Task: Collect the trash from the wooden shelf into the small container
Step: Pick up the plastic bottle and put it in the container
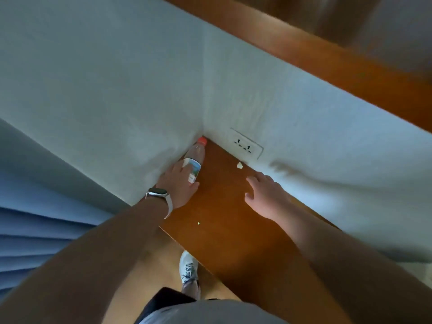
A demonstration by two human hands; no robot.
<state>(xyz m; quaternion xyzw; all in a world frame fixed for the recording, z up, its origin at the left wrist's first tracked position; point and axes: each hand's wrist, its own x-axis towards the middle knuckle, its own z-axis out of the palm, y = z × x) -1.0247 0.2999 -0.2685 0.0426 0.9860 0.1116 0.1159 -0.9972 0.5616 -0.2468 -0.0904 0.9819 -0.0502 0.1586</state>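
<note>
A clear plastic bottle with a red cap and a blue-white label stands in the far corner of the wooden shelf, against the white wall. My left hand, with a watch on its wrist, wraps around the bottle's lower part. A small crumpled scrap of pale paper lies on the shelf by the right wall. My right hand hovers over the shelf a short way in front of the scrap, fingers spread and empty. The small container is out of view.
White walls meet at the corner behind the bottle. A double wall socket sits just above the shelf on the right wall. A blue pleated curtain hangs at the left. My shoe stands on the wooden floor below the shelf's edge.
</note>
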